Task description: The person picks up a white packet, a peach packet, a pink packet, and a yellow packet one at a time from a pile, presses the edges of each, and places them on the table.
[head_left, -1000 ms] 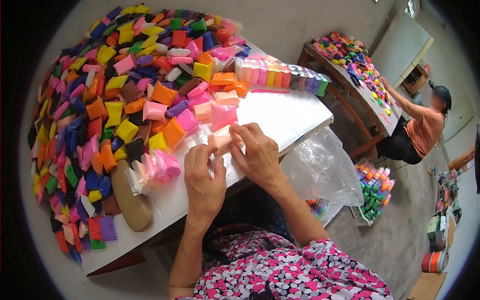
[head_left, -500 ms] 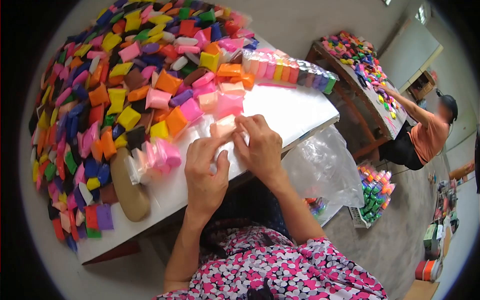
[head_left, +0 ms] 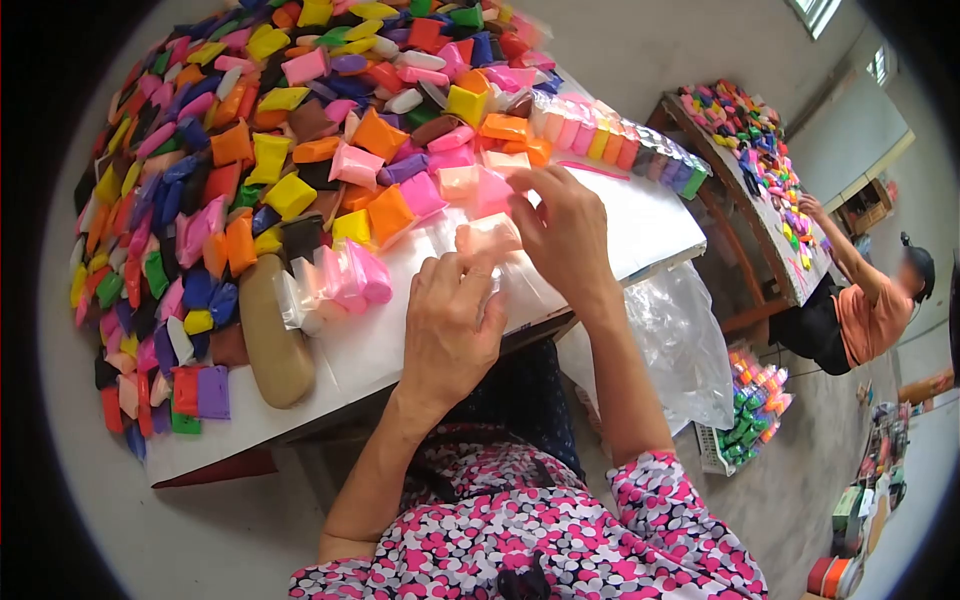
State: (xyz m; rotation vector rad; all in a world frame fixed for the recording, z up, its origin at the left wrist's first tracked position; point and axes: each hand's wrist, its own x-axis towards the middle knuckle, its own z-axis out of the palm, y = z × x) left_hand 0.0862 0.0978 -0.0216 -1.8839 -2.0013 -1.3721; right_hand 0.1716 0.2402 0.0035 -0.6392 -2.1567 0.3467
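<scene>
A peach clay packet (head_left: 488,235) in clear wrapping lies at the white table's near side. My left hand (head_left: 450,325) has its curled fingers on the packet's lower edge. Just beyond it, my right hand (head_left: 565,225) is raised with bent fingers, thumb apart, its fingertips close to a pink packet (head_left: 492,192); whether they touch cannot be made out. Another peach packet (head_left: 458,182) lies left of the pink one. Left of my hands stands a row of pink packets (head_left: 350,280) in clear wrap, beside a long tan, rounded block (head_left: 277,335).
A large heap of colourful packets (head_left: 290,150) covers the table's left and far side. A wrapped multicolour row (head_left: 620,140) lies at the back right. A clear bag (head_left: 675,340) hangs by the edge, near a filled basket (head_left: 712,450). A person (head_left: 868,310) works at another table.
My right hand has left the peach packet and moved up towards the pink packet. My left hand stays at the peach packet. The whole view has shifted slightly.
</scene>
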